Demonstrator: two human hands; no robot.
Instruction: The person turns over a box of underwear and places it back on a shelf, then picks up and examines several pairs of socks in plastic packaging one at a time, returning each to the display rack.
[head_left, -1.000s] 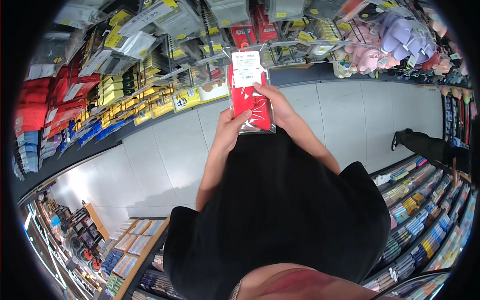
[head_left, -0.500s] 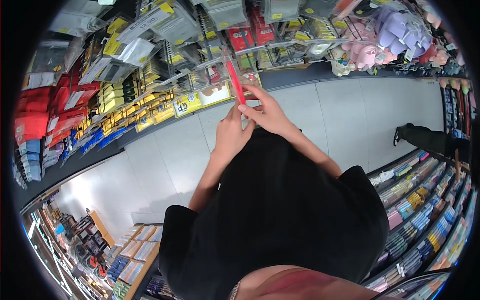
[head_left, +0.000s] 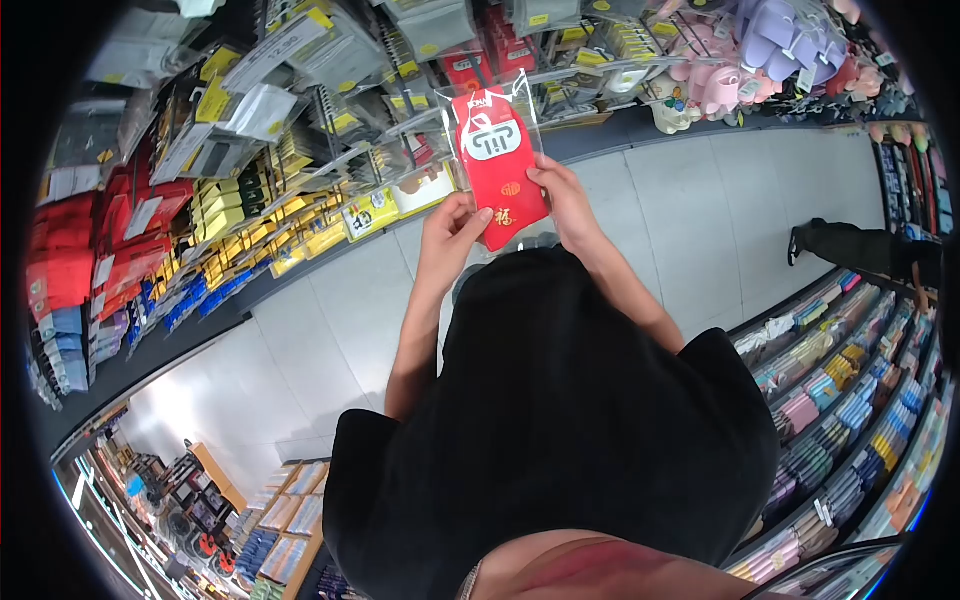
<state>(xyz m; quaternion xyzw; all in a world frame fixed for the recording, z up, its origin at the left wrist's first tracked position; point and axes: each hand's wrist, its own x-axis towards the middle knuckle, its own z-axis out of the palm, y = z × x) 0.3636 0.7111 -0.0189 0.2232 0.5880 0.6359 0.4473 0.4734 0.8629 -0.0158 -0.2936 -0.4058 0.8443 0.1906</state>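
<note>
Red, gold-print pkt (head_left: 508, 178) sits tilted in clr bag (head_left: 526, 103).

Shop aisle, hanging packets (head_left: 120, 235) with price tag (head_left: 288, 50), stocked shelves (head_left: 850, 400), seemingly slippers (head_left: 785, 42)

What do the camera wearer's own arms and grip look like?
The left grip and right grip are ungloved human hands, each with five fingers' build partly hidden. Loose, plain black short sleeves leave the forearms bare.

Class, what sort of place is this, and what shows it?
Probably a shop: yellow packets hang in rows, what looks like a price label hangs nearby, and stacked goods fill row upon row.
</note>
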